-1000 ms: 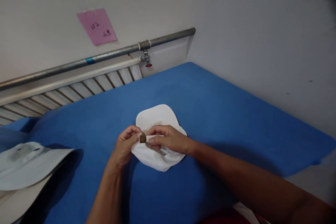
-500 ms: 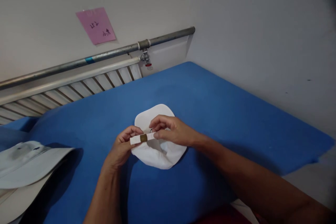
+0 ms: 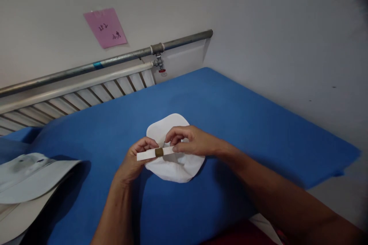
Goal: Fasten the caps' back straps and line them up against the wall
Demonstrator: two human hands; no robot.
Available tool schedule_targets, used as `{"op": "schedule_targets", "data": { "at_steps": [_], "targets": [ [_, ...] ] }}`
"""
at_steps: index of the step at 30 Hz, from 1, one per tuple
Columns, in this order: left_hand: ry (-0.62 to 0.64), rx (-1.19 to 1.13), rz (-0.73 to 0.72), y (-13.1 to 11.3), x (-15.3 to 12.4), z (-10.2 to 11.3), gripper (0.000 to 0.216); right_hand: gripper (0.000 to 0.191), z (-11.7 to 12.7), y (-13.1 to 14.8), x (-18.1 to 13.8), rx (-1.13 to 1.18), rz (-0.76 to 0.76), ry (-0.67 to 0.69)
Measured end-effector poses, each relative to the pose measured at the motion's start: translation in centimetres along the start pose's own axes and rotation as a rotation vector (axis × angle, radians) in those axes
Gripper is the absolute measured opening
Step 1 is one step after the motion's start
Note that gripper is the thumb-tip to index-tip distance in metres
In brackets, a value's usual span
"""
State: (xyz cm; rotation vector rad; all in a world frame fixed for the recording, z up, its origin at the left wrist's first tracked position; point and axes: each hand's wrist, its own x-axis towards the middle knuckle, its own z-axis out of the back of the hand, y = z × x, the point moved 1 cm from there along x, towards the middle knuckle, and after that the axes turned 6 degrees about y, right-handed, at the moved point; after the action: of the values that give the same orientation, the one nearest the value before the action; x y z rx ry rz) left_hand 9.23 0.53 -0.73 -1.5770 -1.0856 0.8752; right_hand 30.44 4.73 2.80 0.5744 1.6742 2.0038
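Observation:
A white cap [image 3: 175, 174] lies on the blue-covered table, its brim pointing away from me and its crown opening towards me. Across the opening runs the cap's white back strap [image 3: 145, 155] with a brass-coloured buckle [image 3: 159, 152] on it. My left hand [image 3: 135, 160] is closed on the strap at the buckle's left, the strap's loose end sticking out over the fingers. On the buckle's right, my right hand [image 3: 192, 141] pinches the strap between thumb and fingers. The left thumb is partly hidden beneath the strap.
Several stacked caps [image 3: 37, 180] lie at the left edge of the blue table cover [image 3: 230, 107]. Behind the table are a white radiator [image 3: 100, 92], a metal pipe [image 3: 126, 57] and a red-handled valve [image 3: 161, 71]. A pink note [image 3: 105, 28] hangs on the wall.
The strap's loose end reaches further left past the buckle than before. The buckle and my right hand have shifted slightly right; the cap has hardly moved.

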Motion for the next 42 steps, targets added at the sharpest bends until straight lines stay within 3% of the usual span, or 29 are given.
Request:
{"op": "schedule_targets", "data": {
  "at_steps": [9,14,17,36,42],
  "targets": [
    [0.113,0.039,0.046,0.3,0.1,-0.2,0.023,0.013,-1.2,0.2,0.1,-0.03,0.091,-0.004],
    [0.083,0.069,0.047,0.0,-0.1,0.0,0.023,0.024,0.1,0.9,-0.7,-0.256,0.083,-0.033],
    [0.071,0.084,0.063,-0.1,-0.2,-0.1,0.022,0.033,0.7,1.0,-1.0,-0.318,-0.001,0.056],
    [-0.018,-0.041,0.071,-0.3,-0.3,-0.7,0.026,0.024,1.5,0.7,-0.8,-0.129,-0.146,0.122],
    [-0.112,-0.101,0.012,-0.7,-0.3,-0.4,0.025,0.018,1.9,0.5,-0.7,-0.098,-0.166,0.028]
  ]
}}
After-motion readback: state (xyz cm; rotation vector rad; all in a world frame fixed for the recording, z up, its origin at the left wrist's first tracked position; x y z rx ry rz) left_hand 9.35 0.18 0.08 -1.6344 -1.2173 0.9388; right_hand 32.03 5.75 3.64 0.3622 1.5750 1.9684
